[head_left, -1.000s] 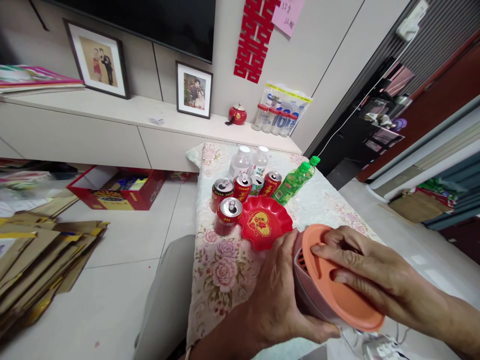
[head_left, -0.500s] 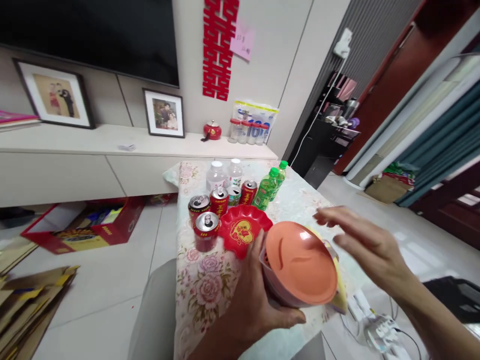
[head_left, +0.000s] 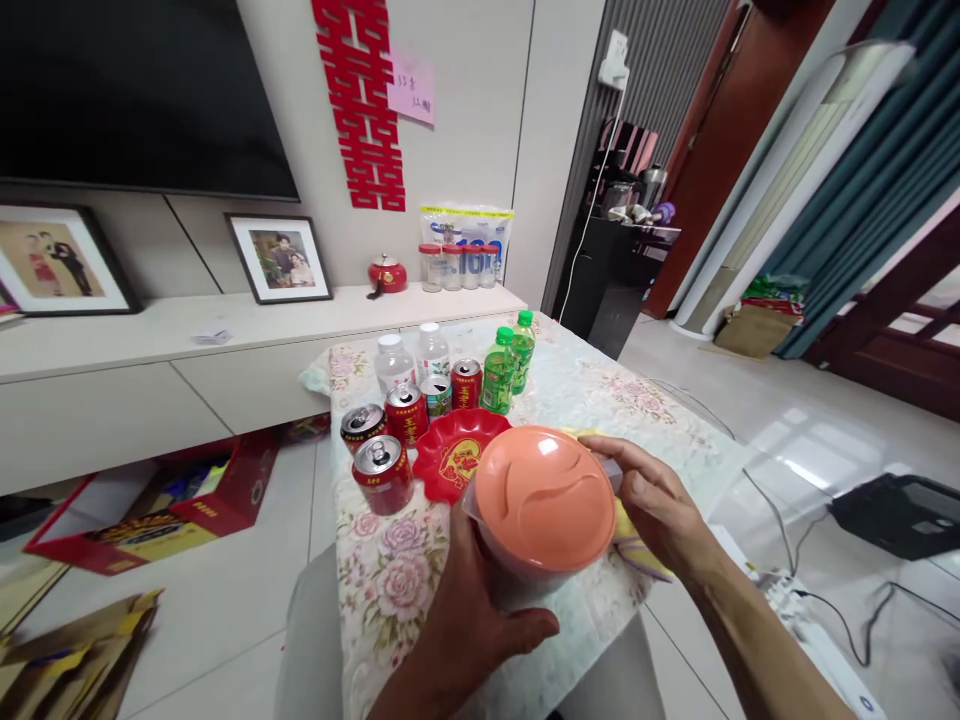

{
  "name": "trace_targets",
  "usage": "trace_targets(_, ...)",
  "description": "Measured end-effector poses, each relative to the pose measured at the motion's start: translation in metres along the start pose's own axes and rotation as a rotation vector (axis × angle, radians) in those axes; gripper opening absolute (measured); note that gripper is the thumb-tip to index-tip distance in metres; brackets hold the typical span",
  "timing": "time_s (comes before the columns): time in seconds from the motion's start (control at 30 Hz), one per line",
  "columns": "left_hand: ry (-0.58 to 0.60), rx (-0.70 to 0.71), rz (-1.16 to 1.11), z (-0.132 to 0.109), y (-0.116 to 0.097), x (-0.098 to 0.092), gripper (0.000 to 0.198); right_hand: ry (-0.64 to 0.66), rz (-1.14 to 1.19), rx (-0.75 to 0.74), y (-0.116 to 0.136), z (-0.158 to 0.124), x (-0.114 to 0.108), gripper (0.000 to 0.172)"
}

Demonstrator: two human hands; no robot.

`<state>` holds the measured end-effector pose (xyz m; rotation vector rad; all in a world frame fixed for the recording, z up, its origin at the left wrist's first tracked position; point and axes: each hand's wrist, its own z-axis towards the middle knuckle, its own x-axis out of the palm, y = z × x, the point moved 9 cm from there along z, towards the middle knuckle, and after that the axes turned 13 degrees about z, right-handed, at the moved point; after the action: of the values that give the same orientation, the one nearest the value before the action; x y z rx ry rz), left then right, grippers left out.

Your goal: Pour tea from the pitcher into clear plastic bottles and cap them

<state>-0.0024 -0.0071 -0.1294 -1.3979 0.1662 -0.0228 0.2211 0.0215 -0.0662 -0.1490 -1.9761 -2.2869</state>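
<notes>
Your left hand (head_left: 476, 620) wraps pitcher (head_left: 541, 520) from lower left, thumb along near side. Your right hand (head_left: 656, 500), fingers half bent, sits right of orange lid (head_left: 551, 480) by translucent handle (head_left: 612, 474); cannot tell whether fingers close on it. Pitcher at lower centre of frame, between your hands: left against body, right nearer handle. Lid faces you; long axis runs down beneath it, strongly foreshortened. Red dish (head_left: 436, 468) just up-left of lid.

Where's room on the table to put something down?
Bare tablecloth: right of the green bottles, beyond the right hand, and between the front can and the left hand. Behind and left of the red plate, cans and clear bottles crowd together.
</notes>
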Motion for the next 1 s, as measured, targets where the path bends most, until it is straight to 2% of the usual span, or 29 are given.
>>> trace_targets(0.03,0.01,0.024,-0.064,0.001,-0.014,0.0,0.117,0.019,-0.036,0.0,0.005,-0.001,0.003,0.064)
trace_targets(0.1,-0.086,0.059,-0.146,0.002,-0.041,-0.009,0.113,0.069,-0.091,0.041,0.01,-0.003,0.011,0.062)
trace_targets(0.13,-0.129,0.054,-0.154,0.003,-0.052,-0.013,0.105,0.092,-0.109,0.077,0.011,-0.004,0.015,0.06)
trace_targets(0.2,-0.163,0.0,-0.146,0.005,-0.066,-0.014,0.088,0.115,-0.127,0.143,0.011,-0.005,0.023,0.06)
trace_targets(0.27,-0.143,-0.047,-0.113,0.008,-0.071,-0.01,0.078,0.112,-0.134,0.182,0.012,-0.005,0.029,0.061)
trace_targets(0.47,-0.162,-0.038,-0.049,0.008,-0.066,-0.007,0.068,0.117,-0.078,0.17,0.016,-0.004,0.038,0.062)
trace_targets(0.6,-0.157,-0.08,-0.089,0.007,-0.067,-0.005,0.067,0.123,-0.103,0.133,0.014,-0.006,0.032,0.066)
trace_targets(0.7,-0.199,-0.102,-0.111,0.006,-0.071,-0.007,0.073,0.076,-0.022,0.077,-0.001,-0.006,0.02,0.064)
trace_targets(0.8,-0.162,-0.091,-0.146,0.006,-0.07,-0.003,0.089,-0.046,0.147,0.048,-0.025,-0.002,0.005,0.048)
trace_targets(0.87,-0.179,-0.066,-0.165,0.006,-0.06,-0.003,0.099,-0.105,0.191,0.02,-0.035,0.001,0.004,0.049)
trace_targets(0.93,-0.28,-0.041,-0.15,0.005,-0.043,-0.012,0.105,-0.146,0.221,-0.016,-0.039,0.004,0.008,0.057)
trace_targets(1.0,-0.381,-0.084,-0.111,0.002,-0.018,-0.02,0.105,-0.185,0.257,-0.044,-0.037,0.006,0.013,0.061)
